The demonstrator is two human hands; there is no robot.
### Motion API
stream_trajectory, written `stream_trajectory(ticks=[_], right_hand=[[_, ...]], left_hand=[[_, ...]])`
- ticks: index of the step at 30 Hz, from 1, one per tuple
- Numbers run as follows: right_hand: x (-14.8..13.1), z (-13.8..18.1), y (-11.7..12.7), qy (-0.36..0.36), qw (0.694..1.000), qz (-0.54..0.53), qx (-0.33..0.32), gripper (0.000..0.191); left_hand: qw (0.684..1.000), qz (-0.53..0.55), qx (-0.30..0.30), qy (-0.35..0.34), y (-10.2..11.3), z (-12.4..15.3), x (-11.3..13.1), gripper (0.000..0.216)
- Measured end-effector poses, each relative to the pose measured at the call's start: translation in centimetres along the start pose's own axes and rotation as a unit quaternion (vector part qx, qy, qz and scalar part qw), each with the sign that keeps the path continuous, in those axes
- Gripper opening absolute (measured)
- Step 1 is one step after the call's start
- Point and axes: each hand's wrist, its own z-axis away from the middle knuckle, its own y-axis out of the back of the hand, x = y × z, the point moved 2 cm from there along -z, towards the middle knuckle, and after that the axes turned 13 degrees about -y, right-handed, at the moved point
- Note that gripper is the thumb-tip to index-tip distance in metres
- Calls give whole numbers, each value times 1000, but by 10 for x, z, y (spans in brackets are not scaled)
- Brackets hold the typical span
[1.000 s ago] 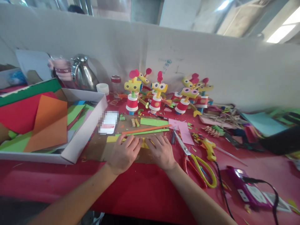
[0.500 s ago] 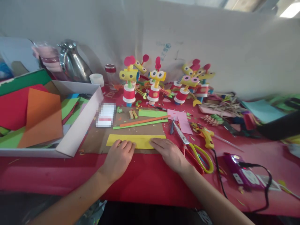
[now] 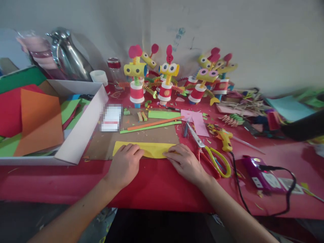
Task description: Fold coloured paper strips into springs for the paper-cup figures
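A long yellow paper strip [image 3: 152,149] lies on a brown cardboard mat [image 3: 141,136] near the table's front edge. My left hand [image 3: 125,165] rests with curled fingers on the strip's left end. My right hand [image 3: 186,162] pinches the strip's right end, whose near edge is lifted and curling over. Thin green and orange strips [image 3: 152,125] lie further back on the mat.
Yellow-handled scissors [image 3: 210,157] and a glue gun [image 3: 224,140] lie right of my right hand, with a purple device [image 3: 262,175] and its cable beyond. A white box of coloured paper [image 3: 50,118] sits left. Several paper-cup figures [image 3: 167,81] and a metal jug [image 3: 65,55] stand at the back.
Both hands have drawn back toward the table's front edge with the yellow strip. Its near edge now curls up under my right fingers. The camera has tilted down.
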Motion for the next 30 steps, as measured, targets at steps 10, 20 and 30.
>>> stream_trajectory(ticks=[10,20,30], right_hand=[[-33,-12,-8,-77,996,36,-15,16],[-11,-6,-4,-153,988,21,-23,11],[-10,-22,7,-227,966,69,-100,12]], left_hand=[[999,19,-27,-24,-4,-10,5,18],[998,29,-43,33,-3,8,-19,18],[986,81,-92,117,-1,3,-35,22]])
